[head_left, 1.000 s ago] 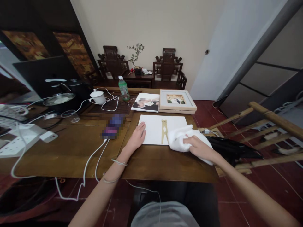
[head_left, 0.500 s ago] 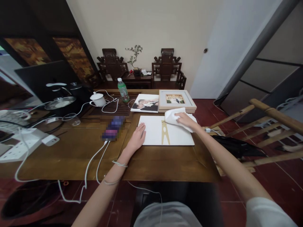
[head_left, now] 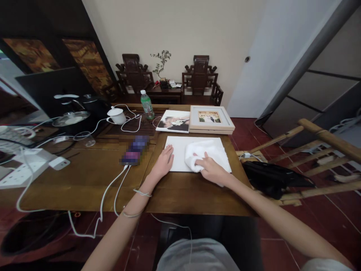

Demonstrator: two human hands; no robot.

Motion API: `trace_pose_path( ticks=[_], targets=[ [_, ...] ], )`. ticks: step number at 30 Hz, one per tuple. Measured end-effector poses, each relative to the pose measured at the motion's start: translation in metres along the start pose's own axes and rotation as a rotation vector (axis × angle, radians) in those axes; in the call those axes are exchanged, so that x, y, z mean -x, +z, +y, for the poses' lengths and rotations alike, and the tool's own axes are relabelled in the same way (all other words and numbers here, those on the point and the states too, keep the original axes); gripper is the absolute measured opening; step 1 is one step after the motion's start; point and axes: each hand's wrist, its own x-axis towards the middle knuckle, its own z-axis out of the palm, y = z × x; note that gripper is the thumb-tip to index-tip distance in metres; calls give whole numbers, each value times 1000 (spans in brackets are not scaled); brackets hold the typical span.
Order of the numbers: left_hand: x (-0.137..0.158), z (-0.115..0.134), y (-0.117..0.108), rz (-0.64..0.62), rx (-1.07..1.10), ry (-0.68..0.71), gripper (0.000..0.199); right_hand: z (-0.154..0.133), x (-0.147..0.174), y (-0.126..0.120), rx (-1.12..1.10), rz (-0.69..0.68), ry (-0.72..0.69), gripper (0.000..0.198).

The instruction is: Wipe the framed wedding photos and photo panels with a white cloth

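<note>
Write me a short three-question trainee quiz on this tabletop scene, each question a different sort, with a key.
1. True or false: the right hand presses a white cloth onto the flat white board.
2. Multiple choice: the left hand rests on
A. the green plastic bottle
B. the white board's left edge
C. the white lidded cup
3. Fill in: beyond the board, the pale wooden picture frame lies to the ____ of the unframed photo print.

Key:
1. True.
2. B.
3. Right.
</note>
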Motion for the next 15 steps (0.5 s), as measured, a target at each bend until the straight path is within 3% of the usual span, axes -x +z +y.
trace_pose_path(
  ticks=[4, 7, 15],
  targets=[
    [0, 2, -1, -10, -3, -10, 42, -28, 27, -6, -21, -87, -2, 43],
    [0, 3, -2, -12, 0, -12, 42, -31, 25, -12, -10, -114, 8, 37],
    [0, 2, -2, -20, 7, -17, 41, 29, -46, -24, 3, 22, 112, 28]
  ],
)
